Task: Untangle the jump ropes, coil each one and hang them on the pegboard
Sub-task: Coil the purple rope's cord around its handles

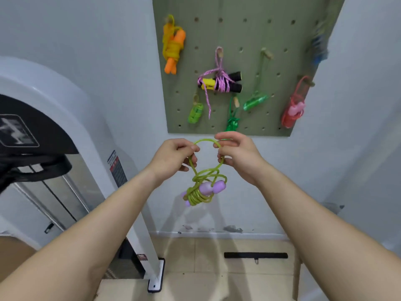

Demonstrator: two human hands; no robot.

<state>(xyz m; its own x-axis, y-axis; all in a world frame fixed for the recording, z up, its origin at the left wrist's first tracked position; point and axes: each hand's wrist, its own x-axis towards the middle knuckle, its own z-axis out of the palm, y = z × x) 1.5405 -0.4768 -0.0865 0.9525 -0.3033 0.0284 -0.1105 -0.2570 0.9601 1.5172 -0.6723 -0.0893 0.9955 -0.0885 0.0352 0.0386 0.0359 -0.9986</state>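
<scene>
Head view: below pegboard (245, 35), left hand (171, 156) and right hand (235, 153) pinch lime rope (204, 185) loop; risk: loose coil unwinds, loop misses peg.

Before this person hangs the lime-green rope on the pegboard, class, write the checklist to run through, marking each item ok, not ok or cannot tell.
1. Coil: the lime-green rope is wound round its lilac handles: ok.
2. Top loop held open: ok.
3. Grip: the left hand and right hand both pinch that loop: ok.
4. Strands tidy: not ok, some stick out loosely above the bundle.
5. Free peg on the pegboard: cannot tell.
6. Loop over a peg: not ok, not yet.
</scene>
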